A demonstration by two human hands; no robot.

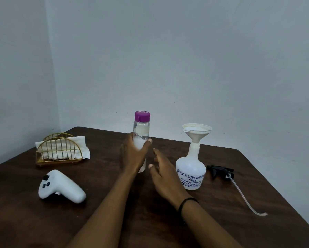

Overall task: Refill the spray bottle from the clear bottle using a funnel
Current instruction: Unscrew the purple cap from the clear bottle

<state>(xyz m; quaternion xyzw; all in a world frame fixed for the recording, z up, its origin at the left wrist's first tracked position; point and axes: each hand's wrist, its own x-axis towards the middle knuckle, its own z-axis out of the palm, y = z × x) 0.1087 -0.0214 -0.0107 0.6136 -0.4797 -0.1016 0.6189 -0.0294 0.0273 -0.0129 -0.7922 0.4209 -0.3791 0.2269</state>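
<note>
The clear bottle (141, 130) with a purple cap stands upright mid-table, and my left hand (134, 154) grips its lower half. My right hand (163, 173) hovers just right of it, fingers straight and spread, holding nothing. To the right stands the white spray bottle (190, 170) with blue print, its top off. A cream funnel (196, 131) sits in its neck. The black spray head (220, 170) with its long dip tube lies on the table right of the spray bottle.
A dark wooden table (114, 203) fills the lower view, set against pale walls. A gold wire napkin holder (59, 151) with white napkins stands at the back left. A white handheld controller (60, 187) lies front left. The table's right edge runs diagonally.
</note>
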